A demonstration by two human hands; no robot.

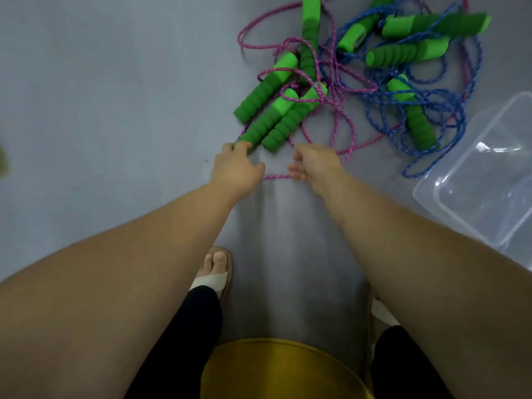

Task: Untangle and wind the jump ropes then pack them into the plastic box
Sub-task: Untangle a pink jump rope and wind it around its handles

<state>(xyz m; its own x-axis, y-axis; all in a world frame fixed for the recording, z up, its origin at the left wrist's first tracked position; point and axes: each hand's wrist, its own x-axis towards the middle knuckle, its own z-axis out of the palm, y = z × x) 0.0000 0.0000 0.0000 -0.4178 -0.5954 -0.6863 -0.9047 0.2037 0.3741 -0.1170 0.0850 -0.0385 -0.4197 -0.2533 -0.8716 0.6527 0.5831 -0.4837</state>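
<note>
Two grips, left hand [236, 171] and right hand [316, 165], clamp one pink rope [276, 176] near one plastic box [466, 217].

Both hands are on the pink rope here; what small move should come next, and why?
Probably pull the pink braided rope toward the body to work it out of the pile. The left hand and right hand hold a short stretch between them, while its other loops lie over the green foam handles and cross the blue braided rope.

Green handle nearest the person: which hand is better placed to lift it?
Left hand: its fingers are at the green handle end; the right hand grips the pink rope beside it.
</note>
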